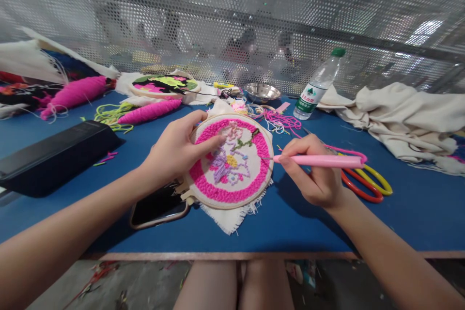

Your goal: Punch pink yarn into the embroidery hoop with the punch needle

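Two bare hands are working over a blue table [417, 213], and we are going from left to right. At the far left a black case [54, 155] is lying flat, and behind it two cones of pink yarn [76, 94] are resting beside loose green threads [111, 115]. Near the front edge a dark phone [158, 206] is lying with its screen up, partly under our left wrist.

Our left hand [174, 152] is pressing on the embroidery hoop [232, 162], with the fingers curled over its left rim and the fingertips lying on the cloth, so the hand is closed on the hoop. The hoop is sitting in the middle of the table, tilted a little toward us, and the white cloth is sticking out frayed under its lower edge. Inside, a thick ring of bright pink loops is running round the border; the centre is showing lilac and pale pink flowers, a yellow spot and a thin green stem on the bare cloth.

Our right hand [314, 174] is gripping a pink punch needle [319, 161] firmly, like a pen, and its metal tip is touching the cloth at the right side of the ring. Pink yarn is leaving the back of the tool. Just beside this hand, scissors with red and yellow handles [366, 184] are lying. Farther back a steel bowl [262, 92], a water bottle [316, 89] and a heap of cream cloth [403, 121] are standing.
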`<state>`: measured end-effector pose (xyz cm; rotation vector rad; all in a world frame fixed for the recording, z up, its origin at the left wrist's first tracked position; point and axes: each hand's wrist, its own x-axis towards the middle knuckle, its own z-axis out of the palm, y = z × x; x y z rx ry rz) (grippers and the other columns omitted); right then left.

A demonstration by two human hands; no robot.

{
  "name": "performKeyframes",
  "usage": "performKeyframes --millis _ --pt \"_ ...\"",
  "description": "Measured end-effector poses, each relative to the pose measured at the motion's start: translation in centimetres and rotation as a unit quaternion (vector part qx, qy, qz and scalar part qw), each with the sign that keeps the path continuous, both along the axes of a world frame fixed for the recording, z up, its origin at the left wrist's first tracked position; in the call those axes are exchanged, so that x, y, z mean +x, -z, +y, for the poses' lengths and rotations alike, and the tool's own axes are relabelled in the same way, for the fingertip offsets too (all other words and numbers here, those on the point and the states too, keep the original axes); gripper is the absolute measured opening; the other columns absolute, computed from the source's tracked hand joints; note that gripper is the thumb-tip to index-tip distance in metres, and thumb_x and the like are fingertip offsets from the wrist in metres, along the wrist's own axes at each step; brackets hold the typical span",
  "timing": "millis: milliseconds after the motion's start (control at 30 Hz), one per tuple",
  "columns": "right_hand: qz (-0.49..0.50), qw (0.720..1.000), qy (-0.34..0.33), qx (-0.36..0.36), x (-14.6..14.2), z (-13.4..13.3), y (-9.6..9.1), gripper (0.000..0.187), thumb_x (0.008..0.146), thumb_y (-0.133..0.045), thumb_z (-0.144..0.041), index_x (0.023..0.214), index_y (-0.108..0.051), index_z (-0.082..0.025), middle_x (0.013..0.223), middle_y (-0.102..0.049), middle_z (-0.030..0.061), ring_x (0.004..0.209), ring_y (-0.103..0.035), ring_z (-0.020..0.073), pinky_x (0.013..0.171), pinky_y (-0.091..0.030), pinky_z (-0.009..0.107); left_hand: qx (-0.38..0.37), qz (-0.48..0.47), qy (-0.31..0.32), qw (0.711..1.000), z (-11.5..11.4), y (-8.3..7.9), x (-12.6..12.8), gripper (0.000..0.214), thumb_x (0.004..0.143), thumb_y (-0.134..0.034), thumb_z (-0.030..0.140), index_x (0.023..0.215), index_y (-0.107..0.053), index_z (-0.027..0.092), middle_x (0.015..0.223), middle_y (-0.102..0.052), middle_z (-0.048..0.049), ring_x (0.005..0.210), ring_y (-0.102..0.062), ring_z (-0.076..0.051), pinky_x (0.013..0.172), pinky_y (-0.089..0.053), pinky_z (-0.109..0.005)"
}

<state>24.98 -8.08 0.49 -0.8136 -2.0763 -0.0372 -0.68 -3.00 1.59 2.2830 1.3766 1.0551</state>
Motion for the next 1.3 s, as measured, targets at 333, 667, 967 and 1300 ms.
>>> performKeyframes --millis 333,667,967,1300 --pt "-0.115 0.99 0.08 0.007 -0.9 0.7 0.5 0.014 0.09 -0.058 -0.027 0.079 -0.054 -0.019 0.071 -0.059 0.0022 0.063 -0.054 0.0147 0.058 -0.039 0.029 0.008 -0.034 0.046 0.998 -0.3 -0.2 0.0 0.027 0.081 -0.063 0.044 0.082 -0.052 0.019 0.076 -0.057 0.0015 0.07 -0.053 -0.015 0.063 -0.04 -0.028" --pt "-0.016 0.995 0.079 -0.054 -1.6 0.5 0.7 0.015 0.092 -0.053 -0.025 0.078 -0.053 -0.021 0.073 -0.058 -0.0011 0.058 -0.053 0.0109 0.055 -0.041 0.026 -0.011 -0.003 0.015 1.0 0.1 0.0 0.1 0.029 0.081 -0.06 0.047 0.079 -0.05 0.02 0.08 -0.059 0.0001 0.073 -0.053 -0.018 0.064 -0.039 -0.029" --pt "0.024 0.998 0.06 0.002 -1.1 0.3 0.6 0.013 0.088 -0.056 -0.017 0.078 -0.05 -0.023 0.071 -0.053 -0.0021 0.061 -0.054 0.0116 0.056 -0.044 0.027 -0.016 0.008 0.01 1.0 0.3 0.2 0.0 0.032 0.081 -0.059 0.05 0.08 -0.049 0.02 0.081 -0.059 0.0002 0.071 -0.052 -0.017 0.063 -0.036 -0.028" --pt "0.022 0.996 0.087 0.027 -0.9 0.0 0.4 0.016 0.088 -0.057 -0.021 0.075 -0.048 -0.023 0.066 -0.053 -0.002 0.059 -0.054 0.0132 0.052 -0.043 0.028 0.0 0.021 -0.006 1.0 0.3 0.1 0.1 0.031 0.082 -0.058 0.049 0.08 -0.049 0.02 0.078 -0.057 0.0008 0.069 -0.051 -0.017 0.062 -0.035 -0.028"
